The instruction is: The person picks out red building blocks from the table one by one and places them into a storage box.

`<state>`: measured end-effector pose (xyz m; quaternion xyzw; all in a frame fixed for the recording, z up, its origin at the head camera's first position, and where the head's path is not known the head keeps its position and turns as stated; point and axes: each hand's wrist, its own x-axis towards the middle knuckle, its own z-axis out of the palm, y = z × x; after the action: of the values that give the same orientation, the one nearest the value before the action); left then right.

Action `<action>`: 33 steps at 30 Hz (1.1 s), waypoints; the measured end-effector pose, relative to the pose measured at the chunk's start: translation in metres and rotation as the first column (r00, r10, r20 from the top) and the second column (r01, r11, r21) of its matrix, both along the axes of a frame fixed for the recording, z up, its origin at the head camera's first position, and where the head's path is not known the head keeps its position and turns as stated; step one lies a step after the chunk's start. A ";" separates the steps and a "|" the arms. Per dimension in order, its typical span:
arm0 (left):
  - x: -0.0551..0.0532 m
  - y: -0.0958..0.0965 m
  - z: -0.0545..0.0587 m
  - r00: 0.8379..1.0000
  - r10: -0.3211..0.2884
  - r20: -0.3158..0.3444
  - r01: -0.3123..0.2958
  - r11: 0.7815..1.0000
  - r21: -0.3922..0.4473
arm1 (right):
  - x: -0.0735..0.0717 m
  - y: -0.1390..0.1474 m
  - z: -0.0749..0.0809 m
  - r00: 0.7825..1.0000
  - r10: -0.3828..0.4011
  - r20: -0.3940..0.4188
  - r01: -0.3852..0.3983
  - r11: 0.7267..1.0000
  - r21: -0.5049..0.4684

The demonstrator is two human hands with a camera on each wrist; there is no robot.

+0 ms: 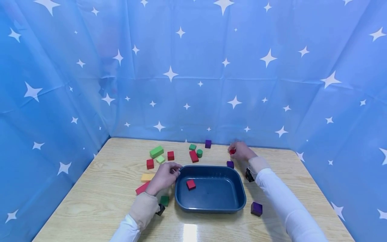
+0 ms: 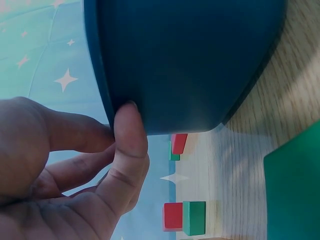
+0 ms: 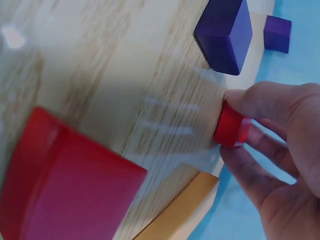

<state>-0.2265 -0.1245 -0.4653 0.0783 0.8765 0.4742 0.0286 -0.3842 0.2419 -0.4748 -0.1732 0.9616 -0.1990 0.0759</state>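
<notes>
A dark blue bin (image 1: 208,209) stands on the table with one red block (image 1: 191,184) inside it. At the bin's far left corner my left hand (image 1: 164,176) pinches the rim; in the left wrist view the thumb (image 2: 131,131) lies against the bin's wall (image 2: 185,65). Beyond the bin's right side, near the table's back edge, my right hand (image 1: 242,151) holds a small red block (image 3: 231,125) between thumb and fingers. The block sits at or just above the tabletop; which one I cannot tell. A purple block (image 1: 230,164) lies just behind the bin.
Left of the bin lie red, green and yellow blocks, among them a long green block (image 1: 156,152) and a dark green block (image 1: 164,201). A purple block (image 1: 256,209) sits to its right. Beneath the right wrist are a large red block (image 3: 80,185) and an orange block (image 3: 180,205).
</notes>
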 end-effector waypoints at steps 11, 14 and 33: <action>0.000 0.000 -0.001 1.000 0.002 -0.012 -0.002 1.000 -0.001 | 0.005 0.000 0.006 0.999 0.022 -0.033 -0.022 1.000 -0.007; 0.000 0.000 -0.001 1.000 0.000 -0.011 0.000 1.000 0.000 | 0.007 0.000 0.010 0.999 0.018 -0.040 -0.018 1.000 -0.009; 0.000 0.000 0.000 1.000 -0.003 -0.003 0.003 1.000 0.016 | 0.034 -0.018 0.040 0.976 0.147 -0.158 -0.143 0.989 0.034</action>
<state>-0.2268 -0.1248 -0.4650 0.0808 0.8726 0.4810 0.0273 -0.3506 0.2243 -0.4348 -0.2575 0.9515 -0.1678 0.0145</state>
